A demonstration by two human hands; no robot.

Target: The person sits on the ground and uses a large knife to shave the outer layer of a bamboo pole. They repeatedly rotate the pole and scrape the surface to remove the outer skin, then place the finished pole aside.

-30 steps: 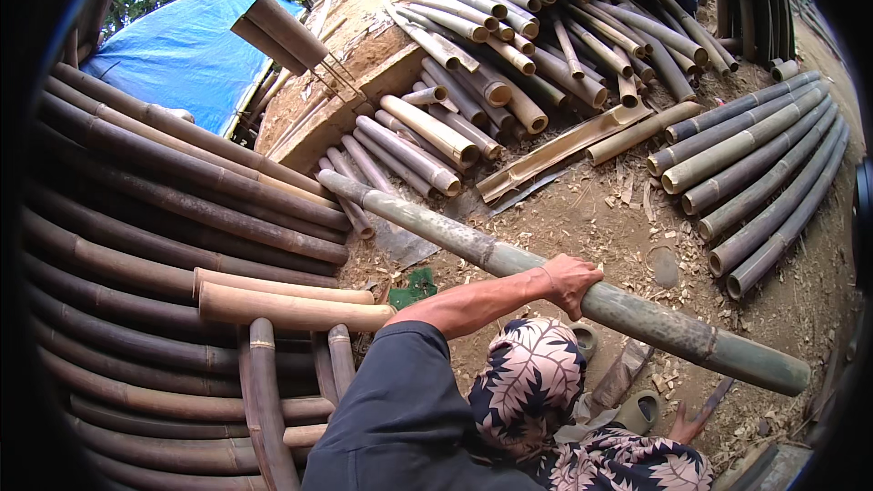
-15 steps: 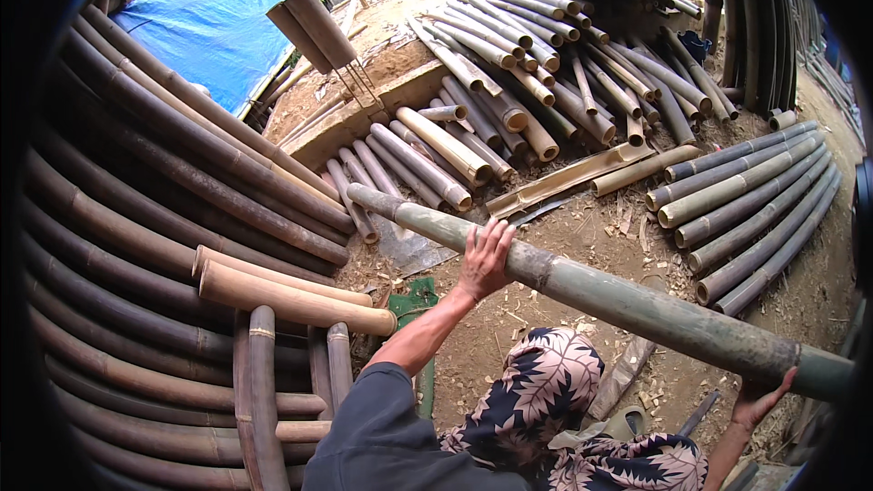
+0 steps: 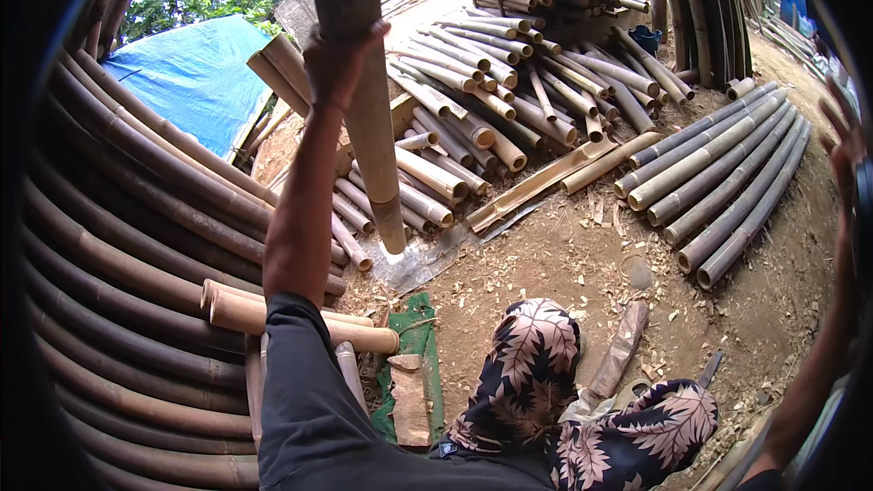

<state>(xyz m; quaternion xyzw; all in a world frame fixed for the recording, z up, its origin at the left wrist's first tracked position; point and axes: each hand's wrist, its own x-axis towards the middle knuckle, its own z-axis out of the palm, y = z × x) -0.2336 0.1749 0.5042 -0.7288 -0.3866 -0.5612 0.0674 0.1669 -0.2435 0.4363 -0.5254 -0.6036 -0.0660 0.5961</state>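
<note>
A thick bamboo pole (image 3: pixel 371 145) stands almost upright in front of me, its lower end down on a grey sheet (image 3: pixel 416 265) on the ground. My left hand (image 3: pixel 338 64) is wrapped round the pole high up, the arm stretched out. The pole's top runs out of the picture. At the far right edge my right hand (image 3: pixel 844 127) is raised with its fingers spread, touching nothing that I can see; it is partly cut off by the dark rim.
Stacked bamboo poles (image 3: pixel 136 245) curve along the left, with two short pale pieces (image 3: pixel 300 314) across supports. Cut bamboo lengths (image 3: pixel 509 64) are heaped ahead; a row of poles (image 3: pixel 718 173) lies right. A wooden block (image 3: pixel 411 400) rests on green cloth (image 3: pixel 423 318). Shavings litter the ground.
The bamboo pole has swung from lying across in both hands to nearly upright. My right hand has let go and moved up to the far right; my left hand has risen with the pole.
</note>
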